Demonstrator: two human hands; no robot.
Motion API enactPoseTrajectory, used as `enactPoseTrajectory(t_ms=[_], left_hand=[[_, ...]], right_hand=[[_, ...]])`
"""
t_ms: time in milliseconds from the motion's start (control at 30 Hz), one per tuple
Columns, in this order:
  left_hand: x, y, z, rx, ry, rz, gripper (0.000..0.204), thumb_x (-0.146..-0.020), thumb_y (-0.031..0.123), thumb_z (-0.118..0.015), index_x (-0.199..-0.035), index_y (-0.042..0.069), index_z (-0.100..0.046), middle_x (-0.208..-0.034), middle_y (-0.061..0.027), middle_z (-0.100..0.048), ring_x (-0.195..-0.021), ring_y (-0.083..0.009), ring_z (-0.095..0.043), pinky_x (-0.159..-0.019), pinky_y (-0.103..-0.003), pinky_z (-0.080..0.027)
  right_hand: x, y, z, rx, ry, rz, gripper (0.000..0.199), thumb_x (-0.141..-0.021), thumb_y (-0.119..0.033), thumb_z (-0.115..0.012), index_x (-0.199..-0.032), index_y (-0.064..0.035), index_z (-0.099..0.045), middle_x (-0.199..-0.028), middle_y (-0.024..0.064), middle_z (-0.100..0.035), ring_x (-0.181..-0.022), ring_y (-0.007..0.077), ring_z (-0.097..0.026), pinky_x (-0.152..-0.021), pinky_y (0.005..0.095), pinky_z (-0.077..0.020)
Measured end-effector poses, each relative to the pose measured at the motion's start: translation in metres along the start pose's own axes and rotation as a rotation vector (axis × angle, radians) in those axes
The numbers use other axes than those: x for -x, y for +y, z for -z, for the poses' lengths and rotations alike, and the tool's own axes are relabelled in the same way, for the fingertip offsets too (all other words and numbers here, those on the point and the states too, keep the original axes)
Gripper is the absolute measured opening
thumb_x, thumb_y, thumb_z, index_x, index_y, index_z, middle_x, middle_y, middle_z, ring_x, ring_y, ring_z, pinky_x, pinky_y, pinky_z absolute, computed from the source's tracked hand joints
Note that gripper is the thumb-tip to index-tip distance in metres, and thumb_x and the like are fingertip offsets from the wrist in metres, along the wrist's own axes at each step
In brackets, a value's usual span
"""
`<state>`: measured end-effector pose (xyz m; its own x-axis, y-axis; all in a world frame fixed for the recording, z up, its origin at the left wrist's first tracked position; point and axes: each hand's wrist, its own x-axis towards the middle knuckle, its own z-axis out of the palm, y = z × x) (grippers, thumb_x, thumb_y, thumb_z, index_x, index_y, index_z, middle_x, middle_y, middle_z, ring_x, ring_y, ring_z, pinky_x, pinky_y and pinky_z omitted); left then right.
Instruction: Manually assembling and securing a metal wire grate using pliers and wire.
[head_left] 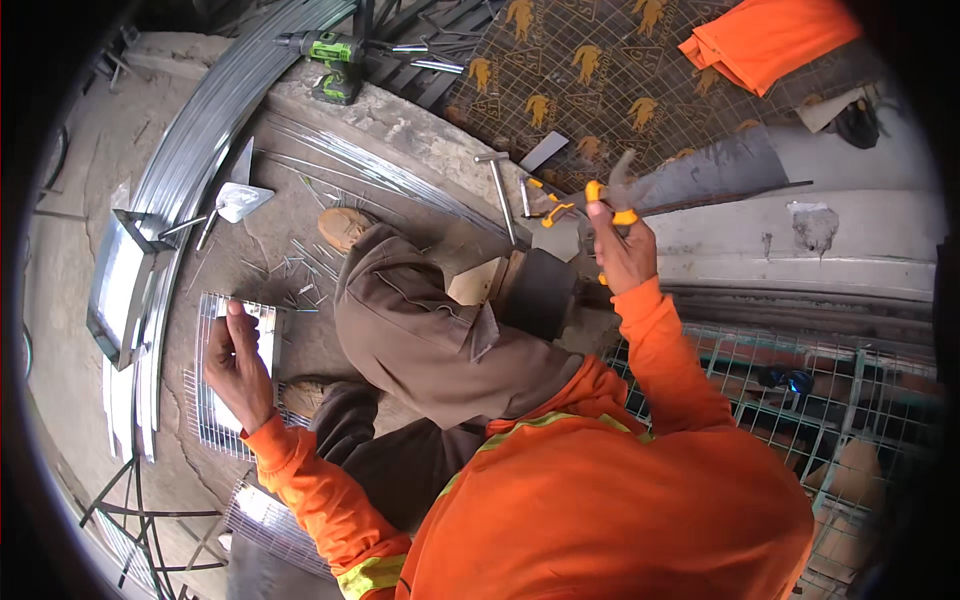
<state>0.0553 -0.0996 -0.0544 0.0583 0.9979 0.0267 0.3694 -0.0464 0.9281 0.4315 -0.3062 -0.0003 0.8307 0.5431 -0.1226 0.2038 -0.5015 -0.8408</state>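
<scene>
1. Concrete floor (270, 225), littered with metal slivers (300, 268); beyond it, a concrete ledge (390, 120).
2. Left hand (236, 362): fingers curled, any grasp indeterminable, over wire mesh (213, 430).
3. Right hand (622, 250): clasped around a yellow-handled tool (625, 217), its head projecting beyond.

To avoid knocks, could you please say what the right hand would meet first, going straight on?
Past its yellow-handled tool, the right hand would probably meet the dark patterned board; depth is unclear.

A dark gridded sheet (622, 92) carries repeated yellow printed emblems (585, 64), with small lettering beside them.
</scene>
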Motion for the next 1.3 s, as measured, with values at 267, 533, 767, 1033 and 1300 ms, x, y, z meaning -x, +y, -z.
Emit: enactPoseTrajectory(t_ms=[267,533,767,1033,1300], left_hand=[[-0.003,0.01,-0.018,-0.054,-0.084,-0.012,0.047,-0.099,0.036,-0.061,-0.074,-0.003,-0.062,-0.064,-0.0013,-0.055,-0.062,-0.0061,-0.047,-0.058,-0.023,-0.039],[-0.008,0.01,-0.014,-0.138,-0.05,0.006,0.052,-0.097,0.045,-0.06,-0.079,-0.003,-0.067,-0.065,-0.0045,-0.06,-0.063,-0.0082,-0.053,-0.06,-0.025,-0.043],[-0.013,0.013,-0.026,-0.14,-0.057,-0.004,0.052,-0.097,0.045,-0.059,-0.079,-0.003,-0.068,-0.065,-0.0049,-0.061,-0.063,-0.0088,-0.054,-0.061,-0.025,-0.044],[-0.015,0.011,-0.01,-0.12,-0.009,0.016,0.055,-0.096,0.048,-0.06,-0.08,-0.004,-0.068,-0.067,-0.0056,-0.063,-0.064,-0.0094,-0.054,-0.061,-0.026,-0.044],[-0.023,0.008,-0.03,-0.155,-0.056,0.02,0.054,-0.096,0.049,-0.059,-0.084,-0.002,-0.07,-0.07,-0.0075,-0.067,-0.068,-0.0108,-0.06,-0.065,-0.027,-0.047]], right_hand=[[0.059,0.148,-0.01,0.047,-0.02,-0.225,0.038,-0.092,-0.043,-0.066,-0.095,-0.0052,-0.064,-0.055,-0.0006,-0.051,-0.049,0.0092,-0.051,-0.048,0.0269,-0.041],[0.021,0.064,-0.011,-0.17,0.023,-0.072,0.035,-0.092,-0.032,-0.068,-0.115,-0.0062,-0.066,-0.058,-0.0044,-0.05,-0.049,0.005,-0.045,-0.046,0.0225,-0.0368],[0.023,0.129,-0.036,0.023,0.074,0.119,0.046,-0.09,-0.036,-0.07,-0.126,-0.0075,-0.062,-0.088,0.0029,-0.066,-0.076,0.0138,-0.063,-0.071,0.0283,-0.0508],[0.022,0.06,-0.033,-0.167,0.024,-0.024,0.036,-0.097,-0.032,-0.062,-0.124,-0.0082,-0.064,-0.058,-0.0083,-0.042,-0.049,0.0026,-0.038,-0.045,0.0219,-0.0303],[0.004,0.215,-0.064,0.201,0.208,0.62,0.042,-0.088,-0.045,-0.069,-0.1,-0.0048,-0.066,-0.062,0.0039,-0.06,-0.055,0.0129,-0.057,-0.054,0.0304,-0.046]])
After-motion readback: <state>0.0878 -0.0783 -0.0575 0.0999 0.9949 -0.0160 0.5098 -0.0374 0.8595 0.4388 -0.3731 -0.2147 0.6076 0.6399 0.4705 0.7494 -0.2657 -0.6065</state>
